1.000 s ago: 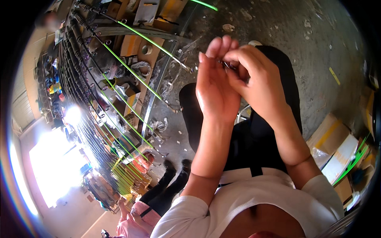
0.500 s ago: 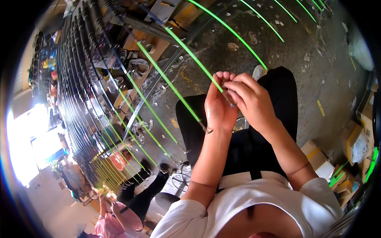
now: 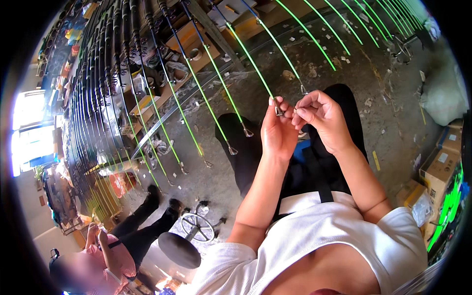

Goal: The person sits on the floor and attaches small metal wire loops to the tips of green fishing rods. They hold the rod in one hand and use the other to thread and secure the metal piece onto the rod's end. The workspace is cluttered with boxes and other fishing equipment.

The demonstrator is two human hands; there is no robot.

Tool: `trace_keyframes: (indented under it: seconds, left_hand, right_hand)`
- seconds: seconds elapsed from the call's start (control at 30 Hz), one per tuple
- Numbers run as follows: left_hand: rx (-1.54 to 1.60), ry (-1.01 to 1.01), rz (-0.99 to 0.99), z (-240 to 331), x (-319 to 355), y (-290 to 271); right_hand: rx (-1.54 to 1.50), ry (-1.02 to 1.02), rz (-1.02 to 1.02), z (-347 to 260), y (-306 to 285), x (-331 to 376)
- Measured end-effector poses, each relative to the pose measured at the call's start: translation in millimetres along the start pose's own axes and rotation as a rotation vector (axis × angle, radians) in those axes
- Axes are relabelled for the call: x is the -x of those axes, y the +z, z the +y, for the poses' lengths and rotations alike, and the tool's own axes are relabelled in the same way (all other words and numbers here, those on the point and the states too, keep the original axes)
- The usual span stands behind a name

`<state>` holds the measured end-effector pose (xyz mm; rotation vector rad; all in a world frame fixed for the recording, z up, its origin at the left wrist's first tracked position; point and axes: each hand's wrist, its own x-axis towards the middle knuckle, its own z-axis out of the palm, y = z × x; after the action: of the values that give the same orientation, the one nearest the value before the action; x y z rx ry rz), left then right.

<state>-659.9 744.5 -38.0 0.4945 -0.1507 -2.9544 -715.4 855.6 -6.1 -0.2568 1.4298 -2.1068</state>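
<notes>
My left hand (image 3: 278, 132) is raised with its palm up, thumb and fingers closed near the tip of a bright green fishing rod (image 3: 250, 60). A small metal tip guide (image 3: 279, 111) sticks out past its fingertips. Just to the right, my right hand (image 3: 323, 120) has its thumb and fingers pinched together, pointing toward that guide. Whatever lies in this pinch is too small to make out. Another green rod (image 3: 282, 46), with a metal guide at its end, hangs just beyond my right fingertips.
A long row of rods (image 3: 199, 88) slants down on the left, many ending in metal guides. More green rods (image 3: 339, 27) reach in at the upper right. A co-worker in pink (image 3: 115, 255) sits lower left by a round stool (image 3: 179, 250). Cardboard boxes (image 3: 440, 172) stand at the right.
The view has swung left, so the rods sit further right. My hands have drawn slightly apart. The rod beside the held one now ends in a guide clear of my hands.
</notes>
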Motion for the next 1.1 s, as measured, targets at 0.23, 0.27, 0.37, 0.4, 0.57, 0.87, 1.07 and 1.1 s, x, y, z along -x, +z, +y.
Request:
trace_keyframes:
  seconds: [0.23,0.27,0.37,0.4,0.57,0.87,1.07,1.1]
  left_hand:
    - [-0.311,0.059,-0.128,-22.2,22.6,-3.9]
    - [-0.299,0.073,-0.135,-24.5,24.5,-4.1]
    - [-0.331,0.117,-0.096,-31.7,33.1,1.7]
    - [-0.342,0.125,-0.096,-32.5,34.0,0.0]
    - [-0.420,0.097,-0.091,-30.9,30.5,5.1]
    - [-0.368,-0.033,-0.037,-46.2,-15.1,26.2]
    - [-0.246,0.000,-0.184,-36.7,-65.2,63.3]
    - [-0.250,-0.003,-0.219,-34.2,-72.1,65.4]
  right_hand:
    - [0.021,0.086,-0.042,-7.7,-11.8,23.7]
    - [0.017,0.086,-0.058,-8.8,-11.7,26.0]
    - [0.022,0.099,-0.084,-10.7,-10.6,31.9]
    - [0.022,0.101,-0.078,-10.1,-9.6,31.9]
    - [0.140,0.239,-0.174,-10.5,-24.5,33.7]
    - [0.458,-0.147,-0.129,-19.6,-60.1,22.4]
    - [0.379,-0.484,-0.018,-27.0,-52.3,-5.4]
    - [0.369,-0.513,-0.002,-26.8,-50.7,-10.2]
